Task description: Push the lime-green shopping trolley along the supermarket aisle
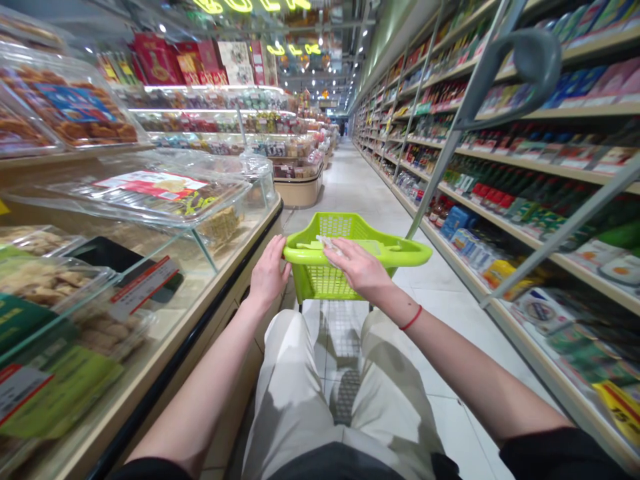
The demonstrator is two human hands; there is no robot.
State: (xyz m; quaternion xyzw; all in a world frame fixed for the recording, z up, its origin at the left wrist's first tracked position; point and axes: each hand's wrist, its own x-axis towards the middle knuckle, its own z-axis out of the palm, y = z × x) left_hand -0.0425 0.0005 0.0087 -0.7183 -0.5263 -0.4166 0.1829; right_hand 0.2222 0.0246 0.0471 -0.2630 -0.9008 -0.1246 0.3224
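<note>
A lime-green shopping cart [325,283] stands right in front of my legs, its basket pointing down the aisle. At the left end of its handlebar [410,255], my left hand [270,272] rests with fingers stretched out, against the outer corner. My right hand [364,268] lies over the middle of the handlebar and presses a crumpled white tissue [329,244] to it. Part of the tissue sticks out past the fingertips; the rest is hidden under the hand.
On the left runs a display counter [260,227] with clear boxes of snacks [173,187]. Tall shelves [540,153] of packaged goods line the right, with a grey metal ladder [445,160] leaning along them. A tiled aisle [343,170] stretches ahead past another round-ended display [300,190].
</note>
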